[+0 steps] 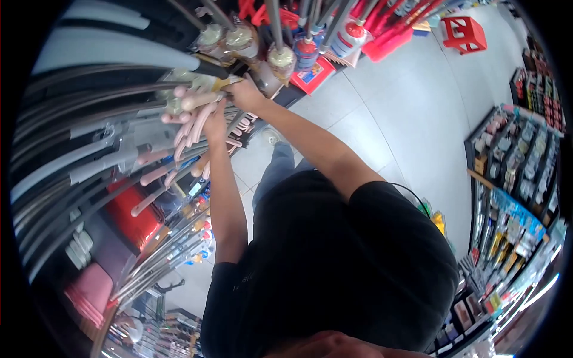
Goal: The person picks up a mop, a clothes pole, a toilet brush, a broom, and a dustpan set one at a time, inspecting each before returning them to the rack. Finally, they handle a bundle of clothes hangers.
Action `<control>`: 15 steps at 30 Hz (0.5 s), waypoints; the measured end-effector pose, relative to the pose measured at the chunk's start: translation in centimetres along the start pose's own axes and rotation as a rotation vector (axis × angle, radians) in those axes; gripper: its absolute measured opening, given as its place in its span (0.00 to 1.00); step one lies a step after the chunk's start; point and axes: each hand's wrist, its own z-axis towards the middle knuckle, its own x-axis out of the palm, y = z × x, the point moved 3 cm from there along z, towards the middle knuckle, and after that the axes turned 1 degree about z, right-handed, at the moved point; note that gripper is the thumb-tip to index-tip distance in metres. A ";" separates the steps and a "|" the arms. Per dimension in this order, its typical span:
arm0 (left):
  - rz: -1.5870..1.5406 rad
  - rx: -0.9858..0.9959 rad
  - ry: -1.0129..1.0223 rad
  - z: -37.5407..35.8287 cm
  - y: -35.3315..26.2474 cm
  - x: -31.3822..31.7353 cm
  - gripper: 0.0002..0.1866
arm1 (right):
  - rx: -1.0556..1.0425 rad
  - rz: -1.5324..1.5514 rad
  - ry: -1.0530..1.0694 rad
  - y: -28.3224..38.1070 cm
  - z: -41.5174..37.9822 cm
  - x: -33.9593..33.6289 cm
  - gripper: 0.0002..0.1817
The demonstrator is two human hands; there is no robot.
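My left hand is closed at a bunch of pink curved handles that hang from the rack on the left. Just above it, my right hand reaches in with bent fingers beside a pale rounded handle and a dark handle end. What its fingers hold is hidden among the handles. Clear-wrapped mop heads on metal poles stand right above my right hand. More pink handles hang lower on the rack.
Metal poles crowd the left side. A red stool stands on the tiled floor at upper right. Shelves of small goods line the right. Pink bristled brooms are at the top, and a red box sits lower left.
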 end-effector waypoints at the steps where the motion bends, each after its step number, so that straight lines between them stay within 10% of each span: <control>1: -0.025 -0.067 0.036 -0.2 0.3 0.3 0.22 | 0.039 -0.023 0.054 -0.1 0.0 -0.2 0.18; 6: -0.290 -0.135 0.165 -1.1 4.4 0.0 0.28 | 0.015 0.100 0.088 -2.9 1.7 2.4 0.18; 15: 1.301 -0.023 0.516 -11.4 -3.5 -6.8 0.35 | -0.113 0.125 0.073 0.9 -0.4 3.8 0.15</control>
